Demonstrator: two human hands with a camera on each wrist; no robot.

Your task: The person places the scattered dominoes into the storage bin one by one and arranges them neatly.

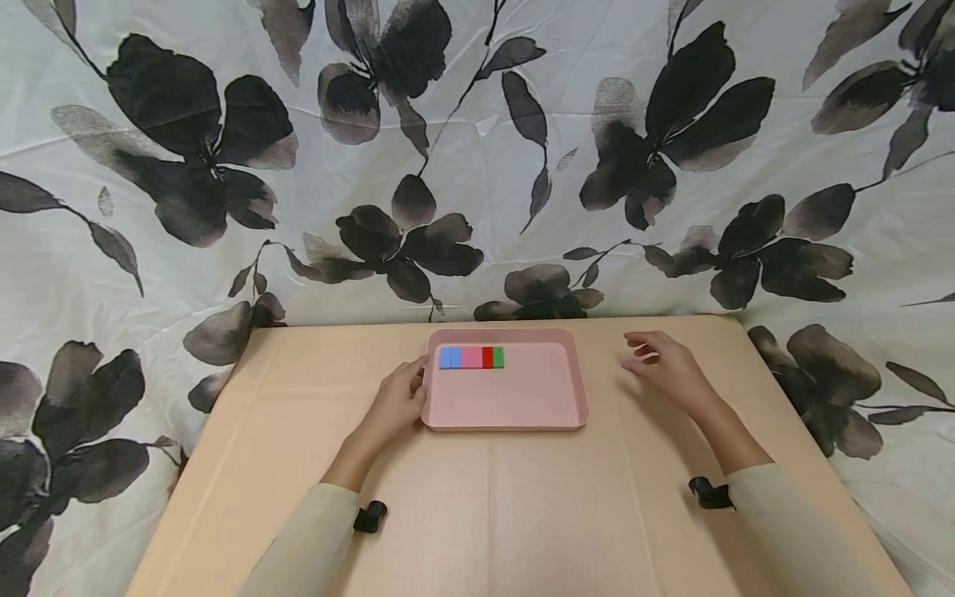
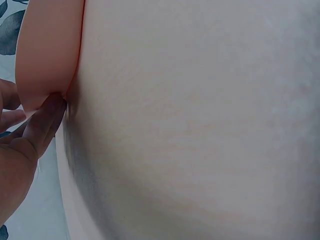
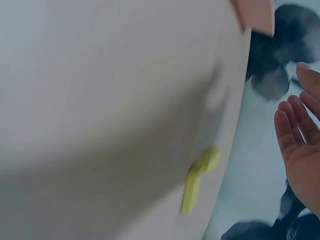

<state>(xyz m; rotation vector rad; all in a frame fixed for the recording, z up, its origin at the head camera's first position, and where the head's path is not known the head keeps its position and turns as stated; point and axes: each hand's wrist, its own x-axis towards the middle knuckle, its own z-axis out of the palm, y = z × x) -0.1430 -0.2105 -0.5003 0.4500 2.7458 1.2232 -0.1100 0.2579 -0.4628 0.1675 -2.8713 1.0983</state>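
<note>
A pink tray (image 1: 537,398) lies near the far edge of the table. Inside it, toward the back left, is a row of flat coloured pieces: blue (image 1: 451,357), pink (image 1: 472,357), red (image 1: 487,357) and green (image 1: 498,357). My left hand (image 1: 397,398) holds the tray's left side, thumb and fingertips at its edge. To the right of the tray my right hand (image 1: 667,369) hovers over the table with loosely bent fingers, holding nothing. Two yellow pieces (image 3: 191,190) lie close together on the table in the right wrist view; the head view does not show them.
The light wooden table (image 1: 537,514) ends just behind the tray. A white cloth with dark flowers (image 1: 477,166) hangs behind it and shows at both sides. Each wrist carries a small black device (image 1: 369,516).
</note>
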